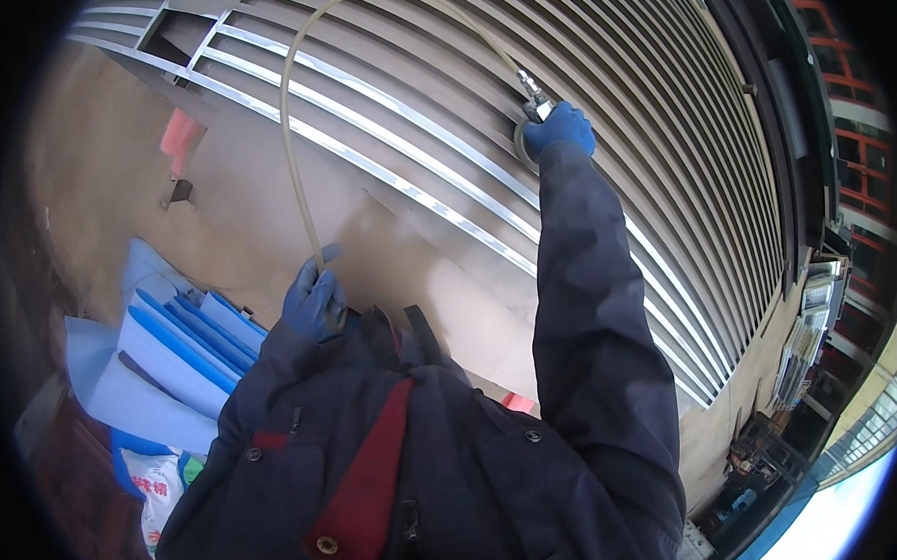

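My right hand (567,130), in a blue glove, reaches far out and is closed round a small air sander (521,143). Its round edge rests on or just over a slatted metal panel (406,108); I cannot tell which. A silver fitting (528,81) joins the tool to a pale, translucent air hose (288,103). The hose arches over the slats and comes back to my left hand (313,302). That hand, also blue-gloved, is held near my body with its fingers closed round the hose.
Blue and white sheets (170,353) lie at the left, with a printed white bag (154,482) below them. A pink-red piece (181,138) and a small dark block (180,192) are beyond. Stacked panels (805,331) and dark equipment (766,459) stand at the right.
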Demonstrator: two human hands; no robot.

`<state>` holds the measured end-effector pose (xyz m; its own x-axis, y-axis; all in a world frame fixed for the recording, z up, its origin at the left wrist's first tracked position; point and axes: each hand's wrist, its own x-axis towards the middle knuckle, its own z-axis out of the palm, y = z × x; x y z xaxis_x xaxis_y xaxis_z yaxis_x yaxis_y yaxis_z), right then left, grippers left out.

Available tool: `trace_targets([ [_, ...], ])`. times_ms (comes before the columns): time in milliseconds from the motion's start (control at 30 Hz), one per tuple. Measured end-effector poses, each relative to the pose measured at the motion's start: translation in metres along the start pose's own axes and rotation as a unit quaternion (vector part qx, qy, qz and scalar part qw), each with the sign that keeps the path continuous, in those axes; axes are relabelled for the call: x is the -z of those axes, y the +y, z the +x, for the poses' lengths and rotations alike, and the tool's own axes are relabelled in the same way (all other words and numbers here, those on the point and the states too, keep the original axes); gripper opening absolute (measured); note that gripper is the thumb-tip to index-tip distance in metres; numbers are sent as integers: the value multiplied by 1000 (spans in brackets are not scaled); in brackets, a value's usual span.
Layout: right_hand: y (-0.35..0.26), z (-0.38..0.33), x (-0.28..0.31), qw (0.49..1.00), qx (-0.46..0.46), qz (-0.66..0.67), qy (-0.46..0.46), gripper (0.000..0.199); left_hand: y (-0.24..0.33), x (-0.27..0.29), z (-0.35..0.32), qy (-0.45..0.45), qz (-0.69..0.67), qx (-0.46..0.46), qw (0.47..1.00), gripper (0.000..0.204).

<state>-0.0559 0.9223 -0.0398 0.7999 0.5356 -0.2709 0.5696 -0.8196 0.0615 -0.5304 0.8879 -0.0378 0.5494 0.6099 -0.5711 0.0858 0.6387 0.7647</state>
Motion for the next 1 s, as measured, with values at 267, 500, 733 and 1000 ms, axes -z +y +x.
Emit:
trace_targets([
  [267,5,4,-3,999,6,-39,-34,72,-3,7,4,29,14,-2,999,44],
  [500,9,-2,-9,1000,-17,-3,3,76,-13,5,5,19,-11,12,1000,43],
  [733,-59,-23,-13,997,42,28,-49,65,5,-8,13,9,67,-50,996,40],
  [1000,111,-40,-30,997,-71,23,-33,66,0,-45,18,-49,131,-10,990,41],
])
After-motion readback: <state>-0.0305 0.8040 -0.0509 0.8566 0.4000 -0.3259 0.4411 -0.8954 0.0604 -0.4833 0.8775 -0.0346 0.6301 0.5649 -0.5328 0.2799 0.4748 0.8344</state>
